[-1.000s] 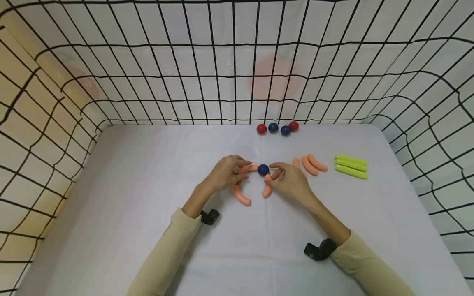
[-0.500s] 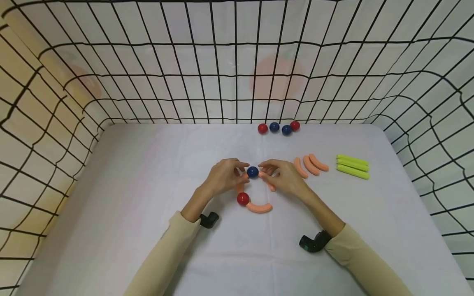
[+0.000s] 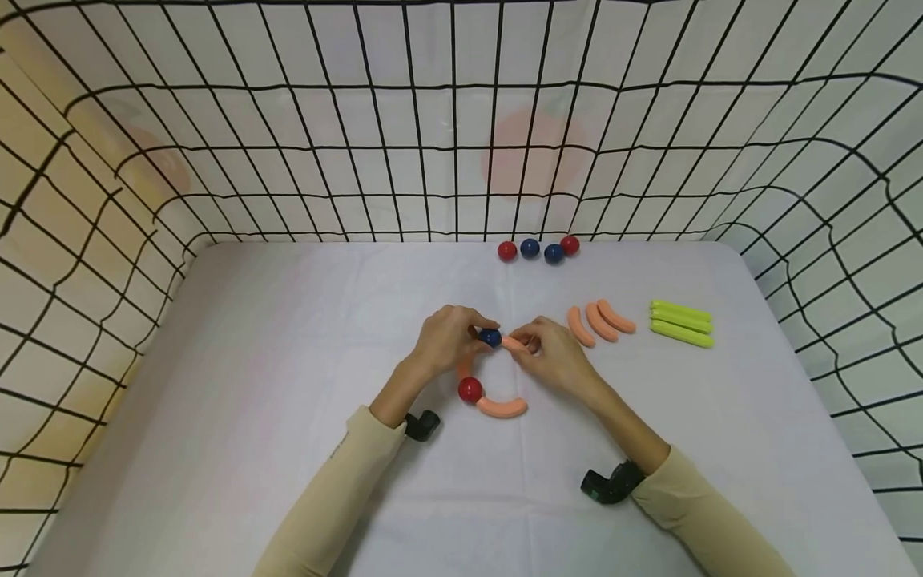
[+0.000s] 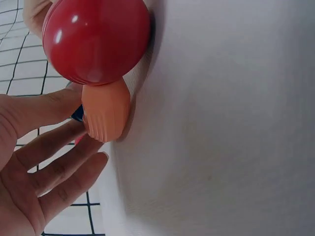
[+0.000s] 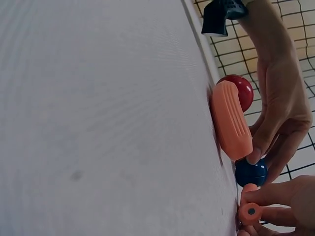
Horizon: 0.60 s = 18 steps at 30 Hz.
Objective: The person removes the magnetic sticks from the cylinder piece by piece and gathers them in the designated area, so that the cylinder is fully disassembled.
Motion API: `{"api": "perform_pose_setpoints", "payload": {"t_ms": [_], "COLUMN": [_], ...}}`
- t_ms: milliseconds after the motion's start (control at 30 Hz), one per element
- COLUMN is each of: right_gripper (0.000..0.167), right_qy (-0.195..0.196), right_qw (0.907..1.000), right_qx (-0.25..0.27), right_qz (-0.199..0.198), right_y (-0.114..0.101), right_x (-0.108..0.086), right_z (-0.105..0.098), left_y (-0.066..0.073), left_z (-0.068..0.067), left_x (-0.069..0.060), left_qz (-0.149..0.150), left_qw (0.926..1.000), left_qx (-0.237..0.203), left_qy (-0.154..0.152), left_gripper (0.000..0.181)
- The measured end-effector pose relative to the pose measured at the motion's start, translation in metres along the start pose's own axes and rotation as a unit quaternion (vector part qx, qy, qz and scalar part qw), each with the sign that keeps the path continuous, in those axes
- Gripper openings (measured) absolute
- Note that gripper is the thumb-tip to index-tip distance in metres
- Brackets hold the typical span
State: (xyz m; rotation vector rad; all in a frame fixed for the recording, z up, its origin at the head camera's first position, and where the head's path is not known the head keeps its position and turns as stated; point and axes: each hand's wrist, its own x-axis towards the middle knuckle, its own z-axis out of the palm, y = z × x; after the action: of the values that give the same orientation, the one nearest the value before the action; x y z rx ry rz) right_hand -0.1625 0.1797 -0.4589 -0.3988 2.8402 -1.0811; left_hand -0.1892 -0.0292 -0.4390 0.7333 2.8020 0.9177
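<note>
My left hand (image 3: 445, 340) pinches a dark blue ball (image 3: 491, 337) between thumb and fingers; the right wrist view shows this grip on the blue ball (image 5: 251, 173). From the right, my right hand (image 3: 558, 357) pinches a curved orange magnetic rod (image 3: 511, 343) whose end meets that ball. A dark round spot marks the free end of this orange rod (image 5: 244, 212). Below the left hand, another curved rod (image 3: 465, 366) runs down to a red ball (image 3: 470, 390), partly hidden by the fingers. A further curved rod (image 3: 503, 408) extends right from the red ball.
Several red and blue balls (image 3: 530, 248) stand at the table's far edge. Right of my right hand lie three curved orange rods (image 3: 600, 322) and several straight green rods (image 3: 681, 323). Black netting (image 3: 456, 148) rises around the white table (image 3: 288, 385).
The joined pieces turned and shifted left, bringing the red ball and lower rod into view. My left fingers moved onto the blue ball, while my right hand kept the rod beside it.
</note>
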Motion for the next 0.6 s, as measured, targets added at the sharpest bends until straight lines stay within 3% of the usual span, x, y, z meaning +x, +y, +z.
{"api": "perform_pose_setpoints", "payload": {"t_ms": [267, 600], "right_gripper": [0.028, 0.026], "right_qy": [0.019, 0.041], "right_qw": [0.9990, 0.9946], "right_qx": [0.039, 0.093], "right_qz": [-0.007, -0.023], "right_y": [0.0041, 0.0081], "right_x": [-0.0004, 0.0007], "right_z": [-0.0019, -0.0042], "left_y": [0.0004, 0.0008], "left_z": [0.0014, 0.0018], "left_x": [-0.0016, -0.0037], "left_qz": [-0.008, -0.002], "left_qw": [0.9992, 0.9985], "left_qx": [-0.038, -0.051], "left_qy": [0.004, 0.018], "left_gripper": [0.033, 0.030]}}
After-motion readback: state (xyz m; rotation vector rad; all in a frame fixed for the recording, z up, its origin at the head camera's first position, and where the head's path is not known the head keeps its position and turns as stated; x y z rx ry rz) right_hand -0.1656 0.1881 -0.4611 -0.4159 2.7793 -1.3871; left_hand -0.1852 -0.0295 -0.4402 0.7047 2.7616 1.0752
